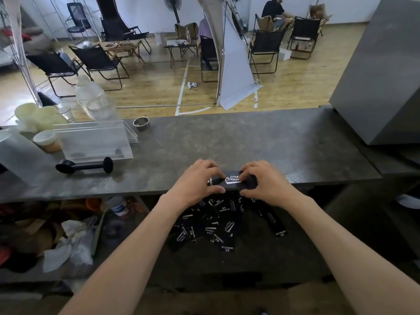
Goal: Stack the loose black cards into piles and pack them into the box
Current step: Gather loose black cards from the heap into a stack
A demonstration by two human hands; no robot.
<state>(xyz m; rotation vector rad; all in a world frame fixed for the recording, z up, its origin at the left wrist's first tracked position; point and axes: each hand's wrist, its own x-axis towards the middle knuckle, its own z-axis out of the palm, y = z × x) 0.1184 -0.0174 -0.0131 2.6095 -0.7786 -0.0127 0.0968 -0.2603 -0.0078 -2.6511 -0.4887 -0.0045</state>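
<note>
A pile of black cards (231, 181) with white "Camping Club" lettering sits at the front edge of the grey counter (250, 142). My left hand (197, 180) grips its left end and my right hand (264, 181) grips its right end, fingers curled over the far side and thumbs on the near side. Below the counter edge, on a lower dark surface, lie several loose black cards (209, 226), scattered and overlapping, some face up and some face down. A box for the cards cannot be made out.
On the counter's left stand a clear acrylic holder (95, 142), a black tamper-like tool (85, 167), a paper cup (46, 140), a small metal bowl (141, 123) and plastic jars (91, 96). A grey block (381, 76) rises at right. Clutter fills the lower shelf (56, 230).
</note>
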